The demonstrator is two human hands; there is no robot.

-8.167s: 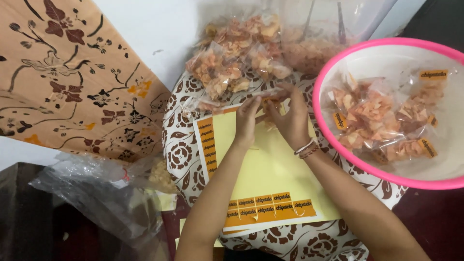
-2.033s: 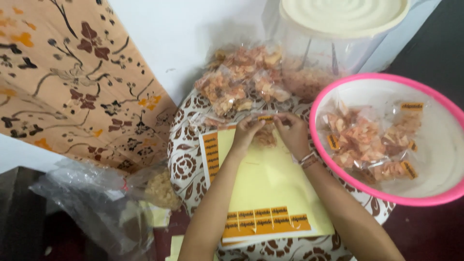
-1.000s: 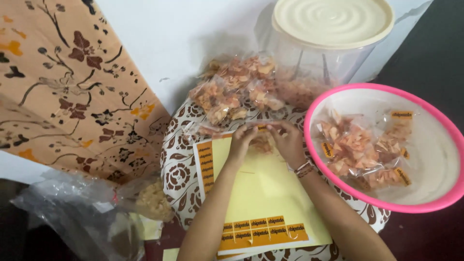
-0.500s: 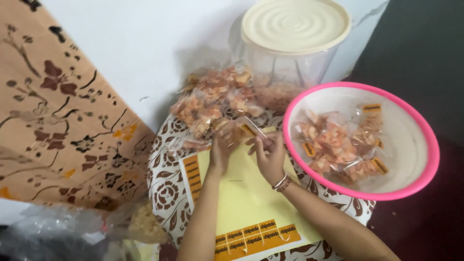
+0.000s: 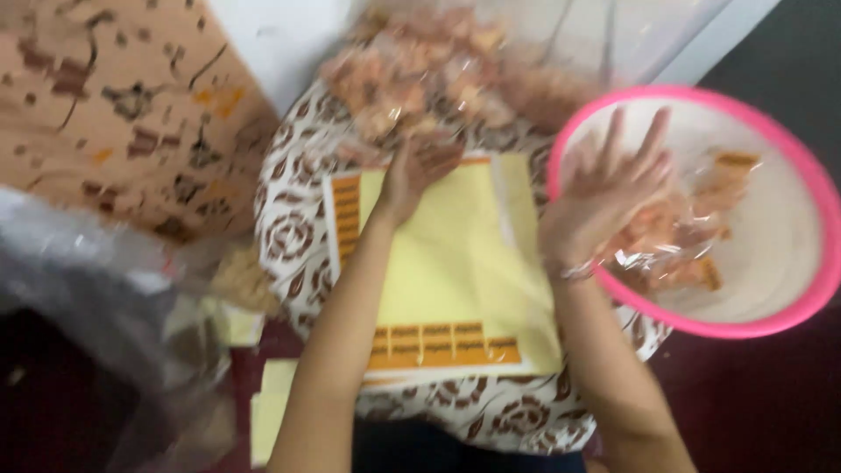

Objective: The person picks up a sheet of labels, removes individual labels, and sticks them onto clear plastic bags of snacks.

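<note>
My right hand (image 5: 604, 193) is spread open over the rim of a pink-rimmed white basin (image 5: 793, 289), fingers apart, holding nothing. Clear snack packets (image 5: 692, 245) with orange labels lie in the basin just under it. My left hand (image 5: 413, 173) rests at the top edge of a yellow sticker sheet (image 5: 455, 263), touching the near side of a heap of clear snack packets (image 5: 412, 74); its fingers are blurred. Rows of orange labels (image 5: 447, 343) remain at the sheet's near end.
The sheet lies on a round brown-and-white floral cloth (image 5: 293, 236). A floral brown cushion or fabric (image 5: 114, 114) is at the left, crumpled clear plastic bags (image 5: 96, 315) at the lower left, loose yellow paper (image 5: 272, 394) below them. A clear container (image 5: 613, 44) stands behind the heap.
My right hand left the heap and swung right over the pink basin, opening flat. The left hand stayed at the sheet's top edge. The camera view shifted closer and blurred.
</note>
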